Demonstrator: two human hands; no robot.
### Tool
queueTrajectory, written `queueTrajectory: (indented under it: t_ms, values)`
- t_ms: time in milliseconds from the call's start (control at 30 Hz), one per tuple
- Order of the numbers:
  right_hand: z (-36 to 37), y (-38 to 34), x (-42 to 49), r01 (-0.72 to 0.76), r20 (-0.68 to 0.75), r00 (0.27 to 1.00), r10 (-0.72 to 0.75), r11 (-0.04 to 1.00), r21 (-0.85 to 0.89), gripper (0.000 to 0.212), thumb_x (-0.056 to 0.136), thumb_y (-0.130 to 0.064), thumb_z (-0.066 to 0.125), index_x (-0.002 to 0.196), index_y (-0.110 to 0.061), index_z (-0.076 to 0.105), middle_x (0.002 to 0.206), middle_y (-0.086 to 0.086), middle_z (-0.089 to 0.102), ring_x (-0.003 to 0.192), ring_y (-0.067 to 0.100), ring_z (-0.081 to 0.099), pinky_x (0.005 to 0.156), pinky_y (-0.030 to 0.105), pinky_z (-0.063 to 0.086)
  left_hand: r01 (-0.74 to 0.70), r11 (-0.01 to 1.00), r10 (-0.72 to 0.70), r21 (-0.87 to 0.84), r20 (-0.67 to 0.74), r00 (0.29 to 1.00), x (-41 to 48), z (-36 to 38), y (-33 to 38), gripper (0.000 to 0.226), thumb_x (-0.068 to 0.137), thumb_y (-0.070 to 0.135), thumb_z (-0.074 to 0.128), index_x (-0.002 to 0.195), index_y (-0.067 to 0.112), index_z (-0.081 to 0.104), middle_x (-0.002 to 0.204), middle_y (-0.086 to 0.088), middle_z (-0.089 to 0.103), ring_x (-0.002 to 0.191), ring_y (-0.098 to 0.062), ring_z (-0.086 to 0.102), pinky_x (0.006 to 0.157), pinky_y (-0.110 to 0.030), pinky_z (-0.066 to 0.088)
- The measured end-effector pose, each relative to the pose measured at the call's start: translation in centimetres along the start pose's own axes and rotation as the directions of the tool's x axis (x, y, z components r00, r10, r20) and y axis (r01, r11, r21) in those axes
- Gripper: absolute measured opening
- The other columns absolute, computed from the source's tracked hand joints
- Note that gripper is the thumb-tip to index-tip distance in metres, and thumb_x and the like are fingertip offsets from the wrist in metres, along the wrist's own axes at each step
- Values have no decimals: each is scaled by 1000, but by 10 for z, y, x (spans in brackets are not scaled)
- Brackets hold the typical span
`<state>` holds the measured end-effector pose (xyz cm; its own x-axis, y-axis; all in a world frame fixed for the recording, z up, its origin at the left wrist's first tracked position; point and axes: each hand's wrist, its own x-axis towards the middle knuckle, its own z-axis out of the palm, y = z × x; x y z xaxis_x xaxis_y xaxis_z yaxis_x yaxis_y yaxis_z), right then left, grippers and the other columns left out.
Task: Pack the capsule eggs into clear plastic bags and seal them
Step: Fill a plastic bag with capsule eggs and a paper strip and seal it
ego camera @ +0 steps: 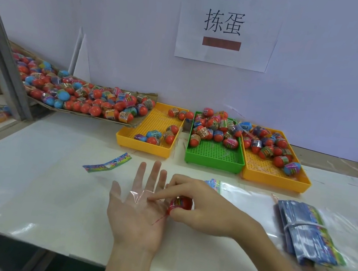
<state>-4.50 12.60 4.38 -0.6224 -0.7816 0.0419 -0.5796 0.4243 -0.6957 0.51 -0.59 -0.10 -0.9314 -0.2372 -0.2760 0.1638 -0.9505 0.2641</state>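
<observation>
Paper sign (pixel 227 24) on white wall (pixel 120 22)

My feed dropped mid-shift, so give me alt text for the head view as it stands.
The right hand holds a red capsule egg against the open, palm-up left hand, where a clear plastic bag lies. Behind sit a yellow tray, a green tray and another yellow tray holding eggs; a bundle of header cards lies right.

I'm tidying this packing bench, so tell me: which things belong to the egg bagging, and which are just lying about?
Job:
- red capsule egg gripped by right hand
- clear bag over left hand
- bundled header cards
- egg trays: yellow, green, yellow
- cardboard egg supply

Lying about:
- wall sign
- loose header strip
</observation>
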Motion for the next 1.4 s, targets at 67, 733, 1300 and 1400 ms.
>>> queueTrajectory:
  t_ms: [67,733,1300,1400]
  values:
    - [0,1,0,3,-17,1000,-3,1000,3,48,86,-5,63,118,-38,73,91,-10,51,77,4,52,74,13,40,2,1000,-2,0,5,1000,0,0,0,62,102,59,28,137,18,59,130,-11,69,107,-26,68,88,-45,50]
    - [5,5,0,169,-261,951,-167,986,-14,42,74,-7,78,111,-27,75,81,-17,61,69,9,54,64,16,39,-76,986,53,149,151,987,-6,3,-2,61,102,58,25,142,23,56,134,-6,67,110,-23,68,90,-44,51]
    - [20,8,6,360,-440,829,-345,932,-53,24,85,-10,78,108,-16,76,101,-6,71,90,13,66,77,36,53,-61,986,40,153,137,990,-6,4,-4,56,103,49,30,142,17,56,137,-13,64,120,-29,67,99,-47,53]
    - [21,11,8,337,-477,793,-379,925,-174,18,78,-7,82,91,-17,73,102,-8,72,92,15,62,81,37,47,-14,990,-3,141,122,992,-5,3,-4,58,106,51,24,141,17,57,136,-12,65,119,-26,67,99,-43,46]
